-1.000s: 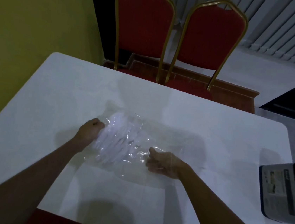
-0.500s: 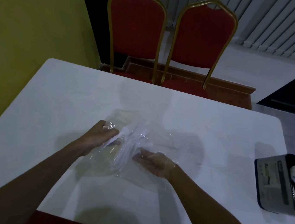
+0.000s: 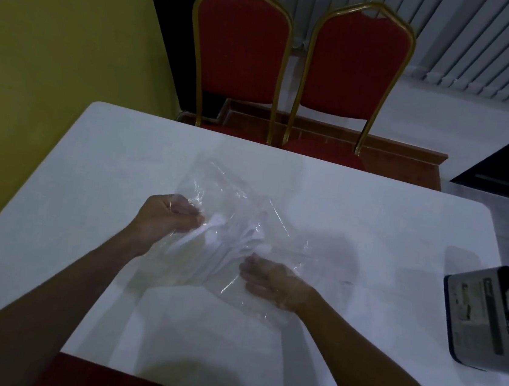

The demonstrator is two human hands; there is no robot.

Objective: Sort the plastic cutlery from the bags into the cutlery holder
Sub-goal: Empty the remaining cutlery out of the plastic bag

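Several pieces of white plastic cutlery (image 3: 235, 241) lie bunched inside a clear plastic bag (image 3: 234, 190), which sits crumpled near the middle of the white bench (image 3: 124, 152). The film is creased and glossy, so single forks or spoons cannot be told apart; only pale handles and a few rounded ends show through it.

Well apart from the bag, at the bench's right edge, stands the cutlery holder (image 3: 480, 317), a dark box with a grey labelled side and something white showing in its top. Bare bench surface lies between bag and holder. Two red chairs (image 3: 241, 48) with gold frames stand side by side behind the far edge, a yellow wall (image 3: 57, 43) runs along the left, and pale vertical slats (image 3: 485, 44) cover the wall at the upper right.

The left hand (image 3: 166, 216) is at the bag's left side, its fingers (image 3: 193, 217) curled tight and bunching the film in a grip. The right hand (image 3: 274, 282) lies at the bag's near right corner, seen through the plastic, its fingers pointing toward the cutlery and loosely bent; whether they pinch anything cannot be told through the film.
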